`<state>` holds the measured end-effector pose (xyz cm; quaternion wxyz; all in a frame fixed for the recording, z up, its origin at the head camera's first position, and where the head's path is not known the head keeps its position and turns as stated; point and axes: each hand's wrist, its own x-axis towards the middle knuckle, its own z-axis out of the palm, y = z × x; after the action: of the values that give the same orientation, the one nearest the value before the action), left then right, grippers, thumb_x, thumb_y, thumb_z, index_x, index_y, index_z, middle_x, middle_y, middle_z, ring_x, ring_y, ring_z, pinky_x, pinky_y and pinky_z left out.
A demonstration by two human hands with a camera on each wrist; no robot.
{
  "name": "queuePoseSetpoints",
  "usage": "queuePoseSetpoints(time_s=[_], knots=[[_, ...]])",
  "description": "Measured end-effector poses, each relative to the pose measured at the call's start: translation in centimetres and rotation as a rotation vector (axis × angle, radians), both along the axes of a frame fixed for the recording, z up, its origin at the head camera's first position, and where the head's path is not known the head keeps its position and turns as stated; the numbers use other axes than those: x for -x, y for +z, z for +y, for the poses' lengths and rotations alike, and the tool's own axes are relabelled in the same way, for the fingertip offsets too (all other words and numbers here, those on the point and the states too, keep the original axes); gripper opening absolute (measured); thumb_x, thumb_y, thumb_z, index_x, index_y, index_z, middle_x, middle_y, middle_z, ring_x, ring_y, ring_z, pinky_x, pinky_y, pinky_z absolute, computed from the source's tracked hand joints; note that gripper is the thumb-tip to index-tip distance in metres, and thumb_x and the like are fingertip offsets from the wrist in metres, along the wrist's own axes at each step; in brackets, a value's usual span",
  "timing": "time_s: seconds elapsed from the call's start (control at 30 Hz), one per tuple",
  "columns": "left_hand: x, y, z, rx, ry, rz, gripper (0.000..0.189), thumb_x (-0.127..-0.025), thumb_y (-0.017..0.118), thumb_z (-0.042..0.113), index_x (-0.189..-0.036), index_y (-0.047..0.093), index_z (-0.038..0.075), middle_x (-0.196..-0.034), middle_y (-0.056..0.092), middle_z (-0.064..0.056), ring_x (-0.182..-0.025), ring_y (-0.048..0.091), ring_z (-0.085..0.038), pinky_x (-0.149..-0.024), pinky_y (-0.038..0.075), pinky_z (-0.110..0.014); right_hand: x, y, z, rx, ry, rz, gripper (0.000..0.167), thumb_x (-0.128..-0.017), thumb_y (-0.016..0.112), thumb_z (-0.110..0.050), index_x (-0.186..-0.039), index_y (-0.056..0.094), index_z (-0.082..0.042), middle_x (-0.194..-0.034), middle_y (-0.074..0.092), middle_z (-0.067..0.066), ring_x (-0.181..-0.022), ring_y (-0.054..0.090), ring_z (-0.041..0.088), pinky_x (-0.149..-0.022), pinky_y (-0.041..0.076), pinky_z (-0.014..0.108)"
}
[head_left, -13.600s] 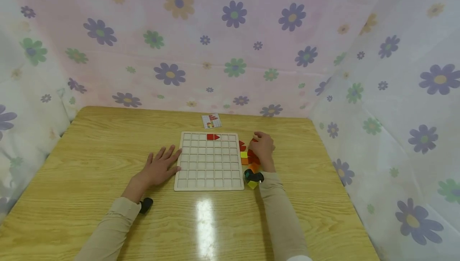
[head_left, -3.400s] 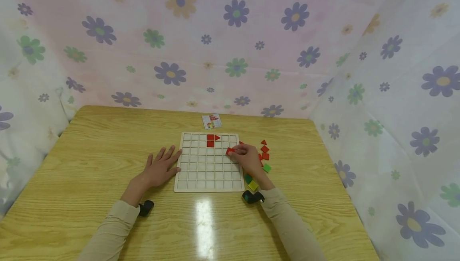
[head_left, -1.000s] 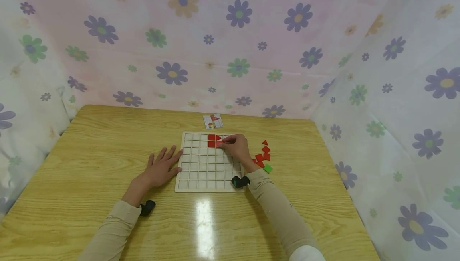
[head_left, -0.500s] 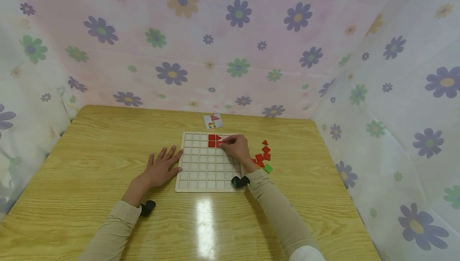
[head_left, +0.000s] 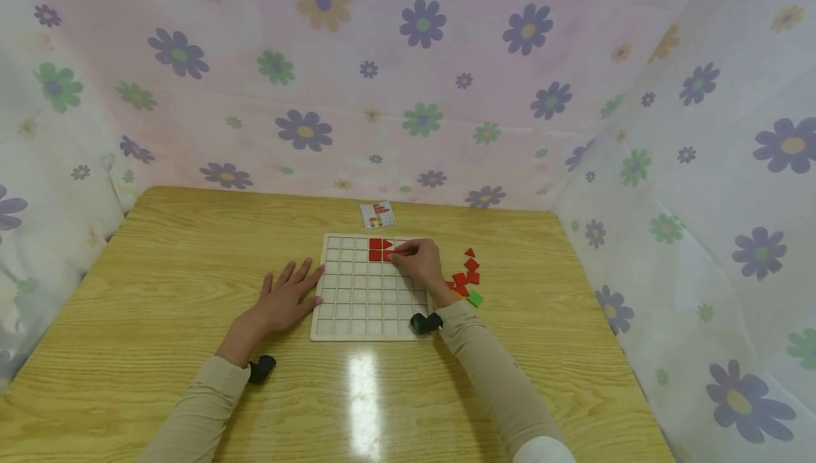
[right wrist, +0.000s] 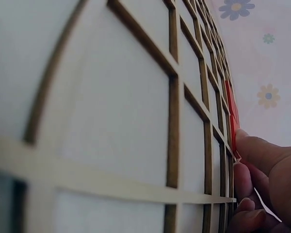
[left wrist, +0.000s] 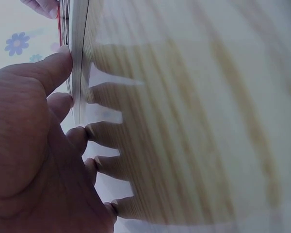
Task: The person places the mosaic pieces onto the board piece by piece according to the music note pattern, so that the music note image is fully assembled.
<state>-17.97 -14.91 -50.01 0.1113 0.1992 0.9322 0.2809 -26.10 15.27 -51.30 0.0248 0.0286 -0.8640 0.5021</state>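
A pale wooden grid board [head_left: 360,309] lies on the table. Near its far edge sit red square tiles [head_left: 375,255] and a red triangle tile [head_left: 387,244]. My right hand [head_left: 421,263] reaches over the board from the right. Its thumb and fingers pinch a red square tile [head_left: 386,255] at a second-row cell, right of another red square and below the triangle. In the right wrist view the thumb lies at the edge of the red tile [right wrist: 233,121]. My left hand [head_left: 283,300] rests flat with fingers spread, fingertips at the board's left side; its thumb touches the edge in the left wrist view.
Loose red tiles [head_left: 472,265] and a green square tile [head_left: 474,299] lie right of the board, partly hidden by the right wrist. A printed pattern card [head_left: 378,214] lies beyond the board. Flower-printed fabric [head_left: 306,130] encloses the table's back and sides.
Since the earliest frame, red square tiles have been added to the board, and my right hand has moved from the loose pile onto the grid. Over the last second both hands stay nearly still.
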Motion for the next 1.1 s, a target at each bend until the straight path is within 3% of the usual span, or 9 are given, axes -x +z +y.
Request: queuePoseSetpoints(time_s=[0.73, 0.93, 1.07, 1.1], knots=[[0.2, -0.2, 0.0, 0.003, -0.005, -0.010, 0.065, -0.107, 0.054, 0.033, -0.161, 0.030, 0.008, -0.168, 0.016, -0.024, -0.153, 0.005, -0.052, -0.114, -0.002, -0.077, -0.3, -0.1, -0.3, -0.036, -0.023, 0.037, 0.013, -0.091, 0.076, -0.012, -0.096, 0.079, -0.001, -0.090, 0.075, 0.014, -0.082, 0.068, 0.027, -0.075, 0.056, 0.037], [0.1, -0.1, 0.0, -0.006, -0.002, -0.006, 0.065, -0.106, 0.055, 0.032, -0.161, 0.030, 0.007, -0.167, 0.016, -0.024, -0.153, 0.005, -0.053, -0.113, -0.003, -0.078, -0.2, -0.9, 0.3, 0.059, -0.029, 0.047, 0.016, -0.096, 0.071, -0.013, -0.105, 0.078, -0.002, -0.094, 0.074, 0.013, -0.082, 0.066, 0.020, -0.074, 0.052, 0.027], [0.0, 0.0, 0.1, -0.006, 0.003, -0.013, 0.065, -0.106, 0.055, 0.031, -0.161, 0.030, 0.007, -0.167, 0.015, -0.024, -0.152, 0.004, -0.053, -0.113, -0.004, -0.078, -0.3, -1.1, 1.5, 0.173, 0.067, 0.078, 0.019, -0.099, 0.069, -0.013, -0.110, 0.077, 0.000, -0.100, 0.073, 0.017, -0.081, 0.063, 0.018, -0.070, 0.051, 0.022], [0.0, 0.0, 0.1, -0.006, 0.004, -0.017, 0.065, -0.106, 0.055, 0.031, -0.161, 0.029, 0.007, -0.167, 0.015, -0.024, -0.153, 0.004, -0.053, -0.113, -0.004, -0.077, -0.4, -0.6, 1.9, 0.185, 0.103, 0.082, 0.020, -0.099, 0.068, -0.012, -0.111, 0.076, 0.003, -0.101, 0.072, 0.020, -0.082, 0.063, 0.022, -0.069, 0.050, 0.022]])
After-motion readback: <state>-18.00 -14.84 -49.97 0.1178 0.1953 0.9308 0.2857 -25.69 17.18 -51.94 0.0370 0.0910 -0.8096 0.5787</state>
